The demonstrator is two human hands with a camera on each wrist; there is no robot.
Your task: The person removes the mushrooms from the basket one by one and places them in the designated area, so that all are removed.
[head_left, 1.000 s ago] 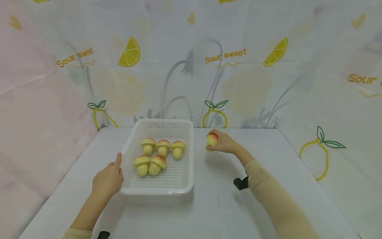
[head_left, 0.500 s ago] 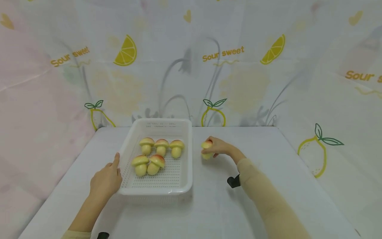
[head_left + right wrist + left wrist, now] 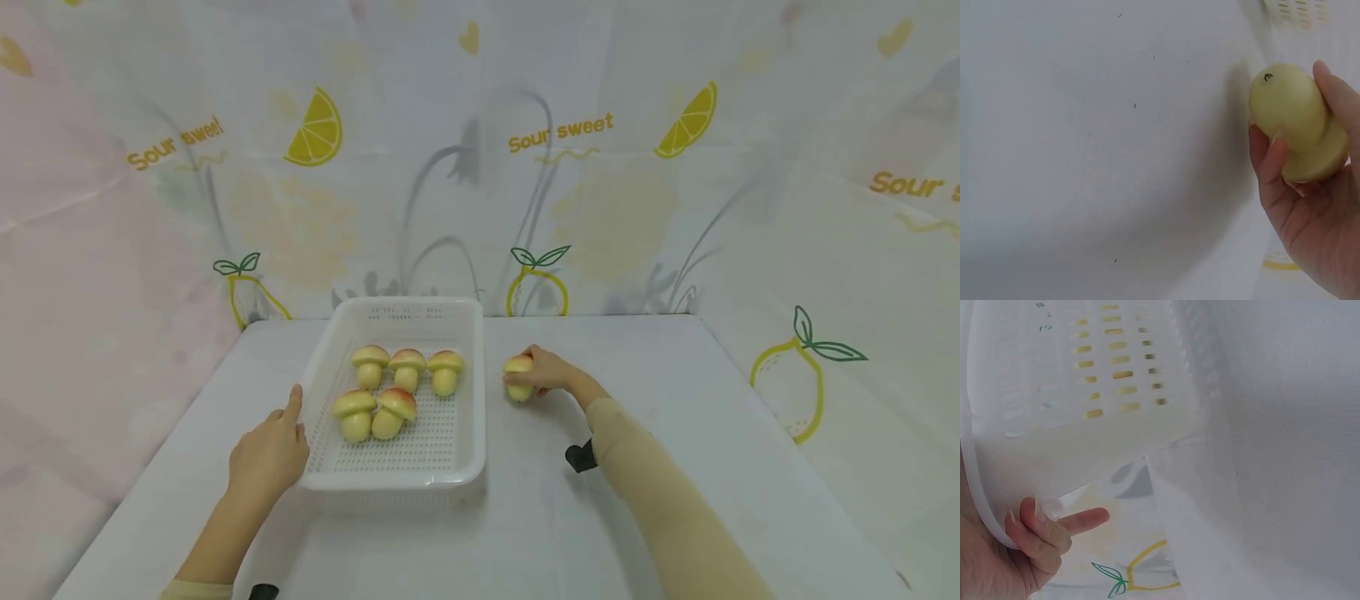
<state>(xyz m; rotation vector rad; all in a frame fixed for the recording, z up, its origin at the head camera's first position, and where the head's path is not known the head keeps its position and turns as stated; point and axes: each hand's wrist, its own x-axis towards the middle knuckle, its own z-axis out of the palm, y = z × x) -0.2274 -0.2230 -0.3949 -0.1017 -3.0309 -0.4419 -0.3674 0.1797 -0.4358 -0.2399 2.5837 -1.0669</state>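
Observation:
In the head view, a white perforated basket [image 3: 390, 481] holds several yellow mushroom-shaped pieces with reddish caps, such as one [image 3: 445, 381] at the right. My left hand [image 3: 268, 454] is at the basket's left rim; in the left wrist view its fingers [image 3: 1054, 532] curl beneath the rim against the wall [image 3: 1085, 447], one finger stretched out. Right of the basket, my right hand [image 3: 553, 369] grips another mushroom piece [image 3: 519, 390], stem down, close to the table. The right wrist view shows this piece [image 3: 1288, 103] between thumb and fingers of the hand [image 3: 1319, 225].
A white cloth covers the table [image 3: 525, 533] around the basket. Behind it hangs a backdrop [image 3: 450, 208] printed with lemons and lettering. A dark object [image 3: 581, 457] shows beside the right sleeve, and another [image 3: 263, 592] near the left sleeve.
My right hand has come lower and slightly left with the mushroom piece, nearer the table. My left hand stays at the basket's rim, and the head view has shifted slightly.

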